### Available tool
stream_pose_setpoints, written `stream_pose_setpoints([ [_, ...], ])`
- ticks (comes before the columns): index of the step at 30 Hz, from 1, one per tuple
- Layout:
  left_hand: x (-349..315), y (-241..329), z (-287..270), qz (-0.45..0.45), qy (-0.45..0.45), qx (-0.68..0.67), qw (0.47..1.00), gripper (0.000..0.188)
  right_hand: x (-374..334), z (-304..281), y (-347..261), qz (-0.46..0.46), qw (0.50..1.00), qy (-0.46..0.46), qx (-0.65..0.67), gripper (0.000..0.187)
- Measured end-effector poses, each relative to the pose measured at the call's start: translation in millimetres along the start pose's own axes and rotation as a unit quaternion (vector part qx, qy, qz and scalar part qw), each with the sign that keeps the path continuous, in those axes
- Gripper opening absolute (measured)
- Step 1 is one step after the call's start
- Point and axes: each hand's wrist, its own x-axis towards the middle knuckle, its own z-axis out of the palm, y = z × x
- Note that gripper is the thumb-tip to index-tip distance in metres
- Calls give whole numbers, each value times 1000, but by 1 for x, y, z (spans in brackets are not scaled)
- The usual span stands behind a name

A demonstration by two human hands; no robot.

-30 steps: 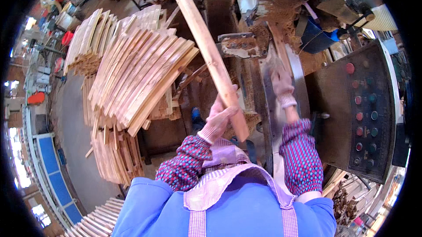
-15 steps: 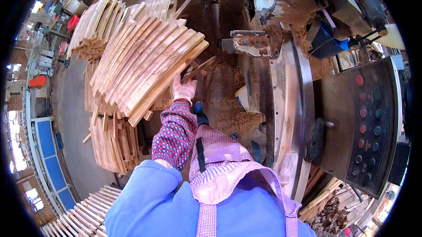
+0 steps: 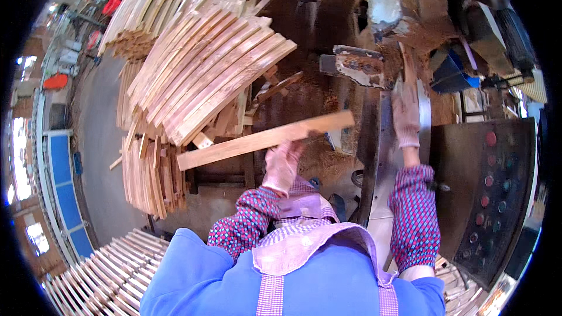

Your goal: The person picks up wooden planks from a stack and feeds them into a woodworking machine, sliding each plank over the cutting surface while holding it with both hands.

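My left hand (image 3: 281, 166), in a pale pink glove, is closed around the middle of a wooden strip (image 3: 249, 143). That strip is held crosswise in front of me, between the wood stack and the machine. On the right, my right hand (image 3: 406, 120), also gloved, lies stretched forward along the machine bed (image 3: 374, 166). Its fingers look extended and flat against a second wooden strip (image 3: 407, 61), whose far end shows beyond the fingertips. Motion blurs this hand, and the rest of that strip is hidden under it. A large stack of similar strips (image 3: 213, 70) stands at the left.
More strip piles stand behind the stack (image 3: 137, 14) and below it (image 3: 152, 175). A row of strips (image 3: 111, 269) lies at the lower left. A dark control panel (image 3: 480, 193) with coloured buttons is at the right. A sawdust-covered metal block (image 3: 357, 65) sits at the bed's far end.
My left hand has lifted a strip off the stack's near edge and swung it right, toward me. My right hand has slid far forward along the bed, the other strip moving forward too.
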Motion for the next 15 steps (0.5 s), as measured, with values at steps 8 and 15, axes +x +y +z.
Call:
stream_pose_setpoints([
  [8, -45, 23, 34, -22, -309, 141, 940, 46, -131, -56, -113, -164, 953, -178, 184, 58],
  [15, 154, 80, -27, -54, 76, -51, 994, 53, -300, -124, -81, 296, 938, -161, 80, 58],
])
